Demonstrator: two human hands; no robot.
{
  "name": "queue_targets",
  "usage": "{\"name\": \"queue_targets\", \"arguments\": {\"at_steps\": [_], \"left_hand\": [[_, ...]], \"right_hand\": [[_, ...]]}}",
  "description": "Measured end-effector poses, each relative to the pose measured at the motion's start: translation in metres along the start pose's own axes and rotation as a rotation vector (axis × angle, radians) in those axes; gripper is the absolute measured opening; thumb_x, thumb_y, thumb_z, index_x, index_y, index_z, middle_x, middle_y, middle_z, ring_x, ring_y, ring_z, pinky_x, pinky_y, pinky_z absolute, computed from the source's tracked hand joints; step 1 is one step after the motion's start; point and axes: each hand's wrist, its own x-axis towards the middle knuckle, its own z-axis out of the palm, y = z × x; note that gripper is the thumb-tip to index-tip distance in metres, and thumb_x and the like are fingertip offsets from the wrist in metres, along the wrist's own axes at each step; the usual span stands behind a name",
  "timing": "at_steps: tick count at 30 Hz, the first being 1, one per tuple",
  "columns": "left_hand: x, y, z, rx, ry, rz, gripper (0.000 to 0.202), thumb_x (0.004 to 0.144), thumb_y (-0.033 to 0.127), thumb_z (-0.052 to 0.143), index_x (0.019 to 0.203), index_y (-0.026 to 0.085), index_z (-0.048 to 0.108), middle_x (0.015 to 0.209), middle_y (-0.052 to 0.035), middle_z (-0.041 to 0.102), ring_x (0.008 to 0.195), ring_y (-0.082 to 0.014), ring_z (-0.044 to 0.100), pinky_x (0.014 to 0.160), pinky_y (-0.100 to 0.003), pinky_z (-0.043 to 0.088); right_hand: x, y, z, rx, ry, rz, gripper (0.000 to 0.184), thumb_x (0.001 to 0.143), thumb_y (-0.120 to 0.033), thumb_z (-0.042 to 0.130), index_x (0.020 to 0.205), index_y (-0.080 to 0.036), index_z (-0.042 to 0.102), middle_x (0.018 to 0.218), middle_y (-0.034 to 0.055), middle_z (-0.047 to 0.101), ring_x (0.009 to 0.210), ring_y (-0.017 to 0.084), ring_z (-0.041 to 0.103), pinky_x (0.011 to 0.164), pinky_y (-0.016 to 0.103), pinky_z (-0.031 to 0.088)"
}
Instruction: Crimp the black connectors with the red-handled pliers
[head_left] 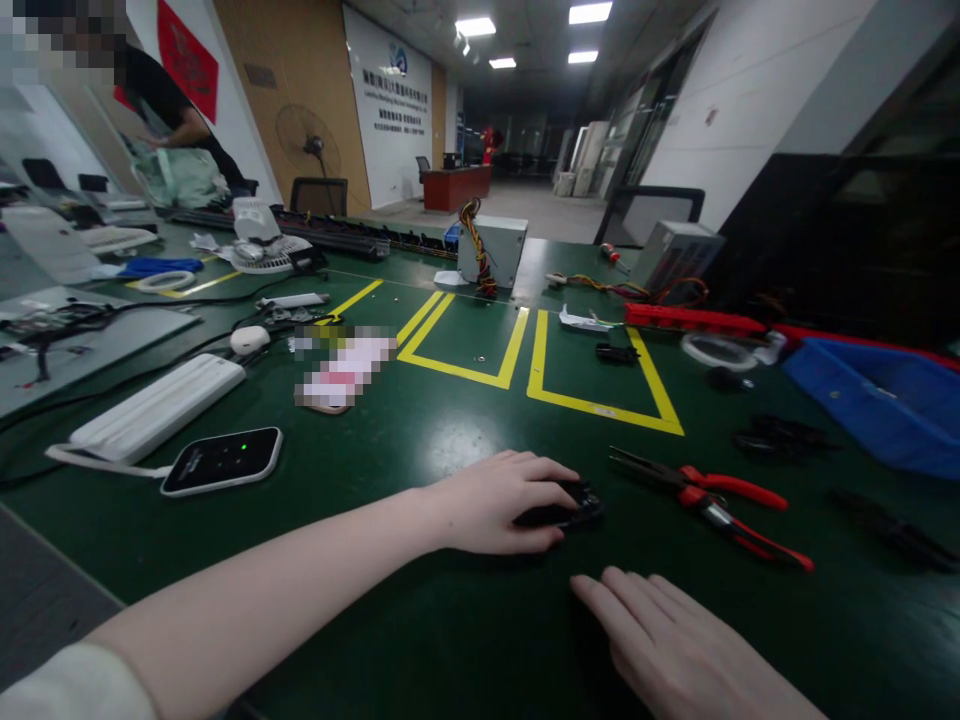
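Note:
My left hand [499,500] rests on the green table [450,620], its fingers curled around a small black object [574,510] that I cannot name. My right hand [675,645] lies flat and open on the table just in front of it, holding nothing. Red-handled pliers [712,500] lie a little to the right of the black object.
A black phone [223,460] and a white power bank [157,408] lie to the left. Yellow tape boxes [525,355] mark the table's middle. A blue bin [877,395], black parts and cables sit right. Power supply boxes [491,250] stand behind. A person works far left.

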Motion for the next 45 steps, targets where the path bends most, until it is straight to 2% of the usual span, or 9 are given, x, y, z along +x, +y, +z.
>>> {"name": "queue_targets", "arguments": {"at_steps": [4,7,11,15,19,22,28,39,45], "left_hand": [[0.000,0.000,-0.001,-0.110,0.004,-0.029,0.025,0.091,0.024,0.064,0.115,0.017,0.063,0.141,-0.0119,0.054,0.126,-0.0243,0.055,0.106,-0.040,0.044],[0.000,-0.001,0.000,-0.187,0.002,-0.051,0.021,0.088,0.020,0.065,0.109,0.017,0.064,0.141,-0.0112,0.054,0.126,-0.0244,0.055,0.106,-0.041,0.045],[-0.001,-0.001,0.003,-0.250,-0.002,-0.044,0.023,0.084,0.012,0.065,0.107,0.017,0.064,0.140,-0.0114,0.055,0.127,-0.0250,0.055,0.107,-0.040,0.045],[-0.001,0.000,0.003,-0.316,-0.021,-0.063,0.030,0.084,0.011,0.064,0.113,0.018,0.060,0.135,-0.0108,0.057,0.121,-0.0234,0.059,0.102,-0.037,0.049],[0.000,0.001,0.001,-0.344,-0.031,-0.155,0.046,0.083,0.013,0.067,0.127,0.018,0.053,0.127,-0.0082,0.063,0.115,-0.0211,0.062,0.099,-0.036,0.051],[0.000,0.002,0.000,-0.359,-0.053,-0.212,0.052,0.085,0.014,0.068,0.133,0.020,0.050,0.127,-0.0062,0.063,0.115,-0.0197,0.062,0.099,-0.035,0.051],[0.002,0.000,0.002,-0.346,-0.050,-0.197,0.050,0.085,0.017,0.069,0.132,0.018,0.051,0.128,-0.0059,0.063,0.117,-0.0179,0.061,0.100,-0.031,0.050],[0.004,0.000,0.004,-0.314,-0.046,-0.176,0.041,0.086,0.018,0.067,0.126,0.017,0.055,0.124,-0.0068,0.065,0.112,-0.0185,0.062,0.096,-0.031,0.051],[0.004,0.001,0.004,-0.319,-0.051,-0.177,0.041,0.087,0.017,0.066,0.126,0.017,0.055,0.124,-0.0071,0.065,0.113,-0.0185,0.062,0.097,-0.031,0.050]], "right_hand": [[0.008,0.009,-0.010,0.138,-0.074,0.079,0.058,0.074,0.001,0.035,0.121,-0.020,0.061,0.103,0.0081,0.073,0.084,0.020,0.070,0.066,0.029,0.057],[0.016,0.020,-0.016,0.298,-0.063,0.210,0.040,0.086,-0.005,0.037,0.108,-0.023,0.065,0.095,0.0058,0.071,0.079,0.017,0.069,0.067,0.026,0.057],[0.015,0.035,-0.009,0.498,0.088,0.380,0.022,0.093,-0.016,0.049,0.105,-0.024,0.067,0.096,0.0043,0.072,0.084,0.016,0.070,0.069,0.024,0.058],[0.007,0.042,0.006,0.583,0.172,0.564,0.018,0.090,-0.022,0.058,0.103,-0.027,0.070,0.096,0.0013,0.074,0.090,0.019,0.071,0.080,0.031,0.059],[0.006,0.039,0.015,0.653,0.192,0.667,0.015,0.088,-0.027,0.063,0.101,-0.030,0.071,0.094,0.0000,0.074,0.091,0.021,0.070,0.089,0.040,0.056],[0.008,0.037,0.018,0.711,0.160,0.704,0.014,0.088,-0.027,0.061,0.098,-0.031,0.072,0.094,0.0009,0.073,0.092,0.020,0.069,0.082,0.036,0.057],[0.007,0.037,0.022,0.658,0.086,0.682,0.018,0.088,-0.026,0.060,0.095,-0.035,0.074,0.100,0.0013,0.070,0.097,0.021,0.067,0.079,0.036,0.056],[0.011,0.033,0.023,0.626,0.061,0.720,0.016,0.085,-0.023,0.062,0.091,-0.033,0.073,0.097,0.0011,0.071,0.097,0.022,0.066,0.081,0.039,0.054],[0.014,0.031,0.022,0.645,0.064,0.752,0.017,0.086,-0.022,0.061,0.090,-0.032,0.073,0.095,0.0010,0.070,0.093,0.021,0.066,0.076,0.036,0.054]]}}
